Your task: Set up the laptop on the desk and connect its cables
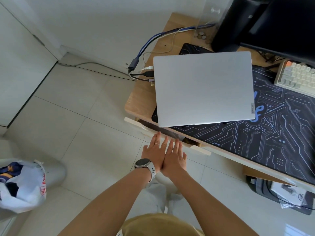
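A silver laptop lies lid-closed on the left end of the wooden desk, partly over a black circuit-pattern desk mat. Several cables with white, black and purple plugs sit at the laptop's left edge; whether each is seated I cannot tell. A blue and white cable bundle runs back along the desk. My left hand, with a watch and a ring, and my right hand are flat, side by side, touching, in front of the desk's near edge. Both hold nothing.
A cream keyboard and a dark monitor stand at the right back. A clear container with coins stands behind the laptop. A bag of clothes lies on the tiled floor at left. A black bag sits under the desk.
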Tool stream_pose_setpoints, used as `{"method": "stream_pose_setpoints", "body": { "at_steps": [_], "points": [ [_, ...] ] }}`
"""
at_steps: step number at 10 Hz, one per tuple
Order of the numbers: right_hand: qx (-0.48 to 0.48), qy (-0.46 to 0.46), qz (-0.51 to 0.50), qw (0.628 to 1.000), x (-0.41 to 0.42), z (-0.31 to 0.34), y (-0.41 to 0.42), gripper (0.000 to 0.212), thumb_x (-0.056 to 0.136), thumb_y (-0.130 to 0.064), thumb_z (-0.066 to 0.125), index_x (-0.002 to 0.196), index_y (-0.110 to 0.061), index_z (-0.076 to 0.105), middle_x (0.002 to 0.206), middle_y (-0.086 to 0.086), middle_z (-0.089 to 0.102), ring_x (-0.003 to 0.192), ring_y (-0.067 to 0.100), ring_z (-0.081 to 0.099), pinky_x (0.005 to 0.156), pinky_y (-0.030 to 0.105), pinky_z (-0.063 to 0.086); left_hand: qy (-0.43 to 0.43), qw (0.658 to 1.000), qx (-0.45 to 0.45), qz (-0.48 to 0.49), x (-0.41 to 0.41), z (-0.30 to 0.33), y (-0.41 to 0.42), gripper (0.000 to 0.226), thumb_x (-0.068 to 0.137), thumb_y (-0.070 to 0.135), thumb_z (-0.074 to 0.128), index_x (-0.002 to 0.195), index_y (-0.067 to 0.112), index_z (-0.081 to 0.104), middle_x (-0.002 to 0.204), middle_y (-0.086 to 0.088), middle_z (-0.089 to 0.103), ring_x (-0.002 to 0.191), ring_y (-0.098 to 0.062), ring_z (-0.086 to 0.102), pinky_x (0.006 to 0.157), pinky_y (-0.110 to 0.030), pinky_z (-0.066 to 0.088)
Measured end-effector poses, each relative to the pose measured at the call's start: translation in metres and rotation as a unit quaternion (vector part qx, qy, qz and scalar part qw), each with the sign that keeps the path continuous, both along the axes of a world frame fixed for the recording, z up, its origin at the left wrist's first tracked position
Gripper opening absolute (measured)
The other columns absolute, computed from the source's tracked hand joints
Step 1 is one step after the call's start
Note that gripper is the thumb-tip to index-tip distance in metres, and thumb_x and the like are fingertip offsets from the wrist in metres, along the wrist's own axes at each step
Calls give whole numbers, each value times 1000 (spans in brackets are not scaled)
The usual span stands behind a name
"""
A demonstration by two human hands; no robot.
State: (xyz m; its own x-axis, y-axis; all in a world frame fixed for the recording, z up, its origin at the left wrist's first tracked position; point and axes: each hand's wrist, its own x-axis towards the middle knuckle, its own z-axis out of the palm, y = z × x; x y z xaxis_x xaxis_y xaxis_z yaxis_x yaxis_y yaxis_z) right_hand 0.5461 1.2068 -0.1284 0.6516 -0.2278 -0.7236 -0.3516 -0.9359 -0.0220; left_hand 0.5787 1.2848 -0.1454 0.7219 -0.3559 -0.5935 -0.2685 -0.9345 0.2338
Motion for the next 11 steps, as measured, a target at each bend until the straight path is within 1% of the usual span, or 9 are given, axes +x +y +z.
{"method": "stream_pose_setpoints", "body": {
  "at_steps": [1, 2, 3, 6, 7, 8, 9, 10, 11],
  "points": [
    [-5, 2, 8, 1000, 13, -1, -10, 104, 89, -48, 56, 151, -12, -19, 159, 10, -25, 147, 27, -21, 119, 43, 7, 6, 1000, -11, -5, 15, 2, -7, 58, 104, 29, 23, 153, 33, -9, 161, 1, -21, 149, -16, -16, 117, -41, 24],
    [-16, 3, 12, 1000, 23, -2, -14, 104, 88, -46, 58, 152, -11, -17, 161, 10, -19, 148, 28, -17, 119, 44, 7, 10, 1000, -9, -10, 25, 5, -12, 57, 104, 27, 23, 154, 31, -5, 162, 0, -18, 149, -17, -14, 115, -40, 25],
    [-23, 5, 8, 1000, 32, -2, -17, 100, 89, -44, 58, 152, -11, -12, 162, 10, -10, 149, 28, -10, 120, 44, 8, 6, 1000, -1, -21, 31, 2, -16, 58, 104, 26, 28, 155, 25, 0, 163, -4, -11, 150, -20, -10, 115, -39, 26],
    [-34, 35, 3, 999, 42, 3, -12, 102, 88, -40, 61, 152, -8, -12, 162, 12, -8, 149, 30, -8, 120, 43, 14, 2, 999, 7, -45, 37, -1, -13, 67, 101, 25, 42, 155, 23, 3, 164, -5, -2, 151, -23, -5, 116, -39, 29],
    [-44, 51, 10, 998, 46, 6, -13, 102, 88, -34, 63, 152, -8, -12, 162, 12, -9, 149, 31, -8, 120, 43, 17, -4, 998, 3, -56, 37, -1, -12, 76, 97, 26, 51, 155, 23, 2, 164, -6, -1, 151, -23, -4, 116, -39, 30],
    [-28, 41, 1, 999, 45, 9, -14, 101, 88, -32, 64, 152, -8, -11, 162, 12, -8, 149, 30, -8, 120, 43, 18, 1, 999, -6, -52, 36, 1, -12, 78, 96, 26, 53, 155, 23, 3, 164, -6, -2, 151, -24, -4, 116, -40, 29],
    [4, 30, -10, 999, 43, 16, -20, 103, 86, -27, 65, 152, -9, -11, 163, 10, -7, 150, 28, -7, 119, 43, 20, 22, 999, -9, -32, 36, 13, -13, 87, 93, 24, 59, 155, 19, -1, 163, -10, -9, 150, -26, -7, 117, -42, 28],
    [34, 34, -4, 999, 46, 21, -32, 103, 85, -26, 66, 153, -10, -9, 162, 9, -2, 150, 27, 0, 116, 45, 26, 35, 999, -6, -19, 31, 18, -17, 90, 93, 27, 60, 154, 13, -5, 161, -16, -14, 150, -30, -9, 116, -42, 30],
    [99, 33, -1, 995, 47, 33, -50, 89, 90, -25, 60, 153, -8, 0, 162, 12, 4, 148, 31, 14, 114, 46, 31, 31, 999, -14, 1, 24, 28, -26, 68, 98, 27, 49, 153, 11, 13, 159, -26, 5, 148, -38, 8, 114, -41, 34]
  ]
}}
